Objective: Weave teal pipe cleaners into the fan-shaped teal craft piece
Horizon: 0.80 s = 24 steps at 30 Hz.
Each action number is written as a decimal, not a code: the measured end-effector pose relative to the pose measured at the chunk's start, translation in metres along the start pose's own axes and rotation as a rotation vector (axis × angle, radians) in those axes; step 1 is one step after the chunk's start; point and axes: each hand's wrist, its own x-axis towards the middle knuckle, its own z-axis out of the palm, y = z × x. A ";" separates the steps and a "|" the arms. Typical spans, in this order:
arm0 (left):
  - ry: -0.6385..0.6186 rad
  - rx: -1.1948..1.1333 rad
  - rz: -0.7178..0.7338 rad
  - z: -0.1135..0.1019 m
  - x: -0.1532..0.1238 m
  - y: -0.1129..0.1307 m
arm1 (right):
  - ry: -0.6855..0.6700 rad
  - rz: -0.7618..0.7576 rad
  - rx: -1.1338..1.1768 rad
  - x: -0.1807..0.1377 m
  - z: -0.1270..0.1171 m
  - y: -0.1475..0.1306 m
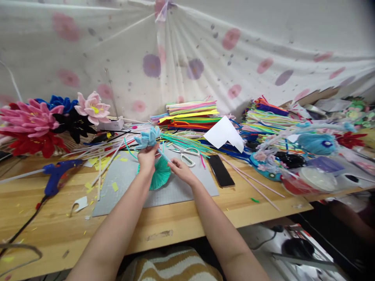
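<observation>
My left hand (147, 159) is closed around the base of a light blue pipe-cleaner flower (148, 137), petals facing up and to the left. The flower's pale blue stem (164, 155) slants down to the right, and my right hand (182, 170) pinches its lower end. Beneath both hands, a round teal fan-like piece (160, 175) with fine ridges lies on a grey mat (181, 195); my left wrist covers part of it. White-handled scissors (189, 156) rest just beyond my right hand, blades pointing left. Teal pipe cleaners (184, 141) lie behind the flower.
A blue glue gun (57, 175) lies at left, its cord trailing forward. Fuzzy flowers (32, 121) crowd the back left. A black phone (220, 171) sits right of the mat. Pipe-cleaner bundles (191, 115) and a white paper piece (224, 134) stand behind; finished pieces (316, 144) pile up at right.
</observation>
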 end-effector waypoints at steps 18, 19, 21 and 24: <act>0.084 0.063 0.426 -0.041 0.027 0.037 | 0.357 0.195 0.226 0.005 -0.065 0.031; 0.150 0.068 0.468 -0.052 0.034 0.039 | 0.359 0.211 0.288 0.004 -0.069 0.032; 0.270 0.112 0.499 -0.074 0.044 0.039 | 0.352 0.226 0.389 0.003 -0.076 0.033; 0.329 0.194 0.423 -0.103 0.053 0.025 | 0.291 0.221 0.457 0.001 -0.084 0.035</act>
